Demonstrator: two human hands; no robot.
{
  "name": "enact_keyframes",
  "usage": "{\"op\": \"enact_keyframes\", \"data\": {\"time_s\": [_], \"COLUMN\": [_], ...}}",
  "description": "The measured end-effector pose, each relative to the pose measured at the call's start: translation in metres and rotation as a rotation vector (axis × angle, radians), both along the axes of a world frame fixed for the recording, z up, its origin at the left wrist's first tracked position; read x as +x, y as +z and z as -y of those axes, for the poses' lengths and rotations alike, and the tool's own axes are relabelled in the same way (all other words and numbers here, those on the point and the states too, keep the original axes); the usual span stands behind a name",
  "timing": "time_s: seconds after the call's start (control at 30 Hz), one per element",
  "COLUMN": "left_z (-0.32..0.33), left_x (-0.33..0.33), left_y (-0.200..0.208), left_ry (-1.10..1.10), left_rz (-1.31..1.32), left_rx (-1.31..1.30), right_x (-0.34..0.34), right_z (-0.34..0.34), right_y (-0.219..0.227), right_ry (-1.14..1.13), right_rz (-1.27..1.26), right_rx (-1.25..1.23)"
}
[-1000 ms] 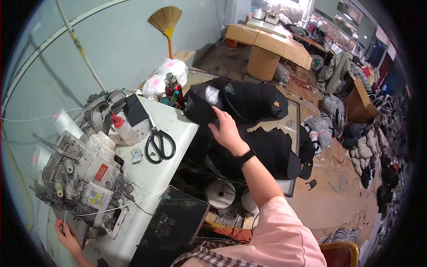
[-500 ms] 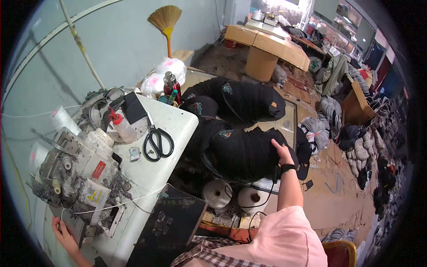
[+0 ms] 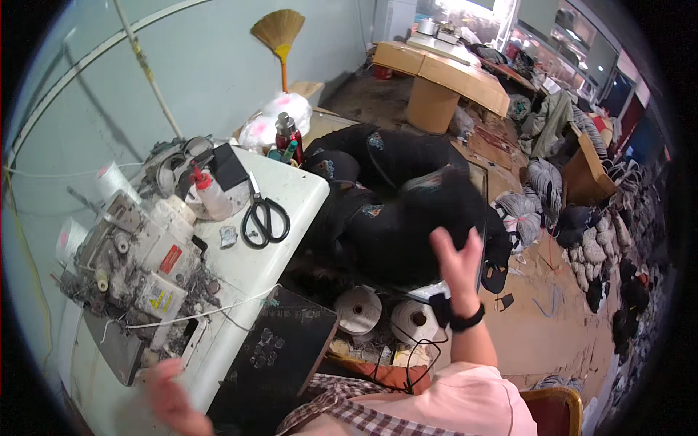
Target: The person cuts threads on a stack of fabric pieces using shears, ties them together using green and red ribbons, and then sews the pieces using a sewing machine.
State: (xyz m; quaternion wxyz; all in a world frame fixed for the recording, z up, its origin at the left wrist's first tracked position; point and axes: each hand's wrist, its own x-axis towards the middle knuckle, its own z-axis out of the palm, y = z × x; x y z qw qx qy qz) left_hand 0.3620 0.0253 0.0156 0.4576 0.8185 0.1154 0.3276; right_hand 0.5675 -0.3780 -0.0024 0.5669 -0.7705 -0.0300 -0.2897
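A motion-blurred black cloth piece point(image 3: 445, 200) with a small coloured motif is raised off the near stack's right end. My right hand point(image 3: 459, 265) is at its lower edge, thumb on one side and a finger on the other, and seems to grip it; the other fingers are hidden. Beneath it, the near stack of nested black cloth pieces point(image 3: 385, 243) lies on its side. My left hand point(image 3: 174, 400) is over the white table's point(image 3: 254, 291) near edge, just below the dusty sewing machine point(image 3: 149, 265), its fingers smeared by motion.
Black-handled scissors point(image 3: 265, 221), a red-capped squeeze bottle point(image 3: 211, 196) and a dark flat box point(image 3: 227, 168) lie on the table. Another black stack point(image 3: 414, 152) lies behind. Two thread cones point(image 3: 358, 311) stand below. Grey bundles point(image 3: 518, 214) and a cardboard box point(image 3: 587, 174) are at right.
A black piece has come up from the near stack's end with my right hand, which has turned and drawn slightly nearer. My left hand has left the sewing machine's side and moved right and nearer.
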Motion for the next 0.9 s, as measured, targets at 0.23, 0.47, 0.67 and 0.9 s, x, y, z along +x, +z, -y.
{"op": "enact_keyframes", "data": {"time_s": [0.23,0.47,0.67,0.9], "left_z": [0.081,-0.007,-0.012,-0.002], "left_x": [0.018,-0.050,-0.084,-0.097], "left_y": [-0.035,-0.042,-0.067,-0.062], "left_ry": [-0.249,0.276,0.122,0.211], "left_rz": [-0.083,-0.024,0.080,-0.028], "left_rx": [-1.177,-1.342,-0.713,-0.500], "right_x": [-0.081,0.043,0.083,0.074], "right_z": [-0.135,-0.009,0.109,0.119], "right_y": [0.019,-0.074,-0.153,-0.166], "right_ry": [1.487,0.045,0.038,0.226], "right_rz": [-0.594,-0.079,-0.708,-0.727], "right_rx": [-0.386,-0.024,0.131,0.258]}}
